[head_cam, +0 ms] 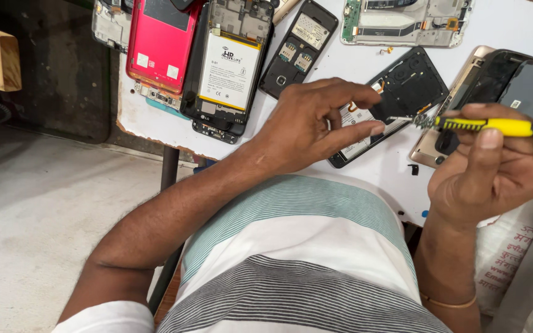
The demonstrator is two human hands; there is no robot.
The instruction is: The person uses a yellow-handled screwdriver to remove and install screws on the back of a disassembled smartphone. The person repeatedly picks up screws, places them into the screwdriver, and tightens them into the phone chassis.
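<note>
My right hand (pixel 495 166) grips a yellow-and-black screwdriver (pixel 495 126), held level with its metal tip pointing left. My left hand (pixel 316 123) hovers over an opened black phone (pixel 402 92) that lies back-up on the white table (pixel 371 166), its battery and inner frame showing. The thumb and forefinger of that hand are pinched close together right at the screwdriver's tip; whether something tiny sits between them I cannot tell. The black phone lies just beyond and under both hands.
Several dismantled phones lie about: a red one (pixel 161 40), a black one with a white battery (pixel 226 68), a small black shell (pixel 297 46), a circuit-board frame (pixel 402 21), a gold and dark one (pixel 507 80). The table edge and its leg (pixel 169 169) lie left, with concrete floor below.
</note>
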